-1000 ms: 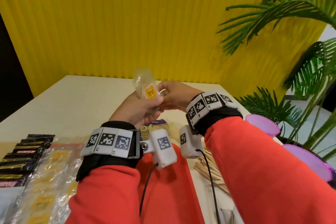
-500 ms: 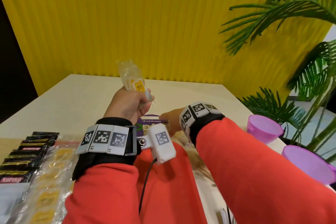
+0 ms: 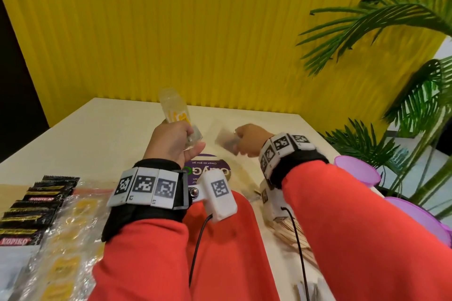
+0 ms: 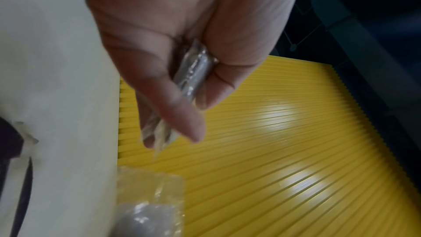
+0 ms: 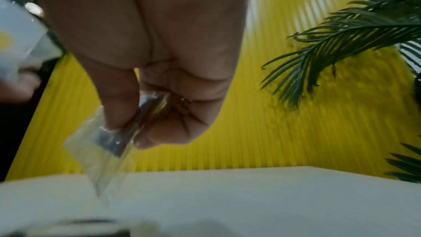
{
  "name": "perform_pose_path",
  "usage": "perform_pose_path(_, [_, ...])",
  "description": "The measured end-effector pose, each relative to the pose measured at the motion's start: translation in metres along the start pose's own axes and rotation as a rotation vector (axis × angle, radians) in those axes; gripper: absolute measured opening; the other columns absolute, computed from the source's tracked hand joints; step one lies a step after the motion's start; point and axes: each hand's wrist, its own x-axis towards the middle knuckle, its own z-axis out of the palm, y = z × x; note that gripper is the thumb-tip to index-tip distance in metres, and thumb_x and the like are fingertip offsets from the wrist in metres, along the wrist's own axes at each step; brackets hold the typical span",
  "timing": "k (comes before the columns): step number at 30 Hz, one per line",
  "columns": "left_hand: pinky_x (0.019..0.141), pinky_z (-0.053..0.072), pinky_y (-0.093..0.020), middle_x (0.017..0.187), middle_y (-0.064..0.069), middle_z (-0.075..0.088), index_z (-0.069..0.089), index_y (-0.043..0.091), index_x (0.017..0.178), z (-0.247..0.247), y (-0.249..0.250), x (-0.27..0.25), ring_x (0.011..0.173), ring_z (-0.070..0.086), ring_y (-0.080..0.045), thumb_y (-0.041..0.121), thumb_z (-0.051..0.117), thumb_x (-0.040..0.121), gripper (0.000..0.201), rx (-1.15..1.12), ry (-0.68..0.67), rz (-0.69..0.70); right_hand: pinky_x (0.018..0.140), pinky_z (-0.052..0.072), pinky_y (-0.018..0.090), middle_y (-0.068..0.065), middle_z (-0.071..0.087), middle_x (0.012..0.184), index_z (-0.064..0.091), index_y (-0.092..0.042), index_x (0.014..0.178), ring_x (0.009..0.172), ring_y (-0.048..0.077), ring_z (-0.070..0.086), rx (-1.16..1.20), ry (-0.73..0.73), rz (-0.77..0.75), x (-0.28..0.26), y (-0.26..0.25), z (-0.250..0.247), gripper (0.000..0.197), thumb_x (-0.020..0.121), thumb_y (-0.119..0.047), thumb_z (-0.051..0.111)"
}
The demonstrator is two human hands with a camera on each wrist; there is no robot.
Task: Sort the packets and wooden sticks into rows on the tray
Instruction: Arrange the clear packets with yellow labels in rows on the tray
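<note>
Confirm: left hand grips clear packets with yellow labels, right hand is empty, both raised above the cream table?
Not quite. The right hand pinches a clear plastic packet with grey contents, as the right wrist view shows. The left hand does grip yellow-labelled clear packets above the cream table.

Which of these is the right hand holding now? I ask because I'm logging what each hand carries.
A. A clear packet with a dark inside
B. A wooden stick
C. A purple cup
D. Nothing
A: the right hand pinches a clear packet with something dark inside between thumb and fingers, while the left hand grips its own yellow-printed packets.
</note>
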Motion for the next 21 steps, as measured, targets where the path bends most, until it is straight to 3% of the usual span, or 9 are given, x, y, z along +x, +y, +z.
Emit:
perform_pose_path(3, [0.051,0.057,-0.031,0.116,-0.015,0.04,0.044,0.005,0.102,0.003,-0.004,0.001,0.105,0.049,-0.029,-0.004,0.041,0.089,0.016,-0.005,-0.002,-0.044,0.087,0.049,0.041,0.016,0.06,0.095,0.062,0.002,0.11,0.085,0.024,0.053,0.281,0.171,-0.069,-0.017,-0.014,-0.02,0.024,0.089,-0.003,0.051])
perform_pose_path(6, [0.062,0.054,-0.035,0.109,-0.016,0.046,0.047,0.005,0.092,0.007,-0.005,-0.002,0.097,0.053,-0.031,-0.001,0.042,0.092,0.008,-0.063,-0.065,-0.071,0.073,0.047,0.037,0.017,0.057,0.086,0.065,0.0,0.107,0.076,0.022,0.05,0.356,0.254,-0.209,-0.026,-0.03,-0.022,0.022,0.087,-0.003,0.055])
perform_pose_path(8, [0.068,0.055,-0.034,0.094,-0.012,0.052,0.051,0.008,0.085,0.009,-0.005,-0.006,0.081,0.057,-0.025,0.006,0.045,0.092,0.009,-0.141,-0.142,-0.068,0.067,0.043,0.031,0.007,0.056,0.078,0.066,-0.006,0.108,0.068,0.018,0.049,0.352,0.168,-0.291,-0.031,-0.04,-0.019,0.028,0.084,0.002,0.057])
perform_pose_path(10, [0.06,0.056,-0.029,0.084,-0.007,0.059,0.055,0.01,0.09,0.009,-0.006,-0.008,0.069,0.062,-0.016,0.015,0.051,0.092,0.007,-0.232,-0.229,-0.067,0.068,0.044,0.029,-0.002,0.055,0.073,0.067,-0.015,0.098,0.065,0.012,0.05,0.313,-0.012,-0.335,-0.034,-0.046,-0.014,0.031,0.08,0.008,0.056])
perform_pose_path(12, [0.052,0.055,-0.022,0.08,-0.002,0.062,0.058,0.011,0.098,0.006,-0.008,-0.006,0.062,0.064,-0.01,0.021,0.058,0.089,0.014,-0.225,-0.228,-0.051,0.077,0.047,0.036,-0.001,0.057,0.079,0.062,-0.018,0.082,0.076,0.016,0.054,0.402,-0.146,-0.339,-0.036,-0.048,-0.012,0.032,0.077,0.012,0.054])
perform_pose_path(14, [0.049,0.052,-0.017,0.083,-0.002,0.064,0.061,0.007,0.107,0.005,-0.009,-0.004,0.06,0.063,-0.008,0.018,0.06,0.088,0.021,-0.169,-0.202,-0.035,0.079,0.047,0.033,0.002,0.059,0.089,0.061,-0.014,0.088,0.087,0.016,0.055,0.608,-0.217,-0.305,-0.038,-0.044,-0.015,0.032,0.08,0.015,0.05])
perform_pose_path(16, [0.044,0.05,-0.015,0.088,-0.009,0.061,0.054,-0.002,0.12,0.005,-0.009,0.0,0.063,0.061,-0.012,0.005,0.056,0.088,0.033,-0.178,-0.154,-0.029,0.074,0.045,0.026,0.0,0.06,0.089,0.061,-0.016,0.092,0.086,0.013,0.056,0.73,-0.185,-0.201,-0.037,-0.037,-0.018,0.028,0.085,0.009,0.049])
perform_pose_path(19, [0.042,0.049,-0.015,0.09,-0.011,0.054,0.046,-0.005,0.125,0.004,-0.008,0.002,0.073,0.059,-0.019,-0.003,0.051,0.088,0.037,-0.199,-0.08,-0.029,0.074,0.049,0.029,0.006,0.063,0.092,0.062,-0.008,0.095,0.083,0.017,0.057,0.409,-0.077,0.015,-0.031,-0.023,-0.014,0.011,0.09,-0.008,0.053])
perform_pose_path(21, [0.042,0.049,-0.016,0.095,-0.011,0.053,0.047,-0.004,0.125,0.003,-0.008,0.003,0.076,0.06,-0.021,-0.002,0.052,0.088,0.038,-0.202,-0.08,-0.028,0.073,0.05,0.031,0.011,0.064,0.098,0.064,-0.003,0.097,0.084,0.02,0.057,0.091,-0.162,0.14,-0.027,-0.011,-0.008,0.015,0.087,-0.013,0.06])
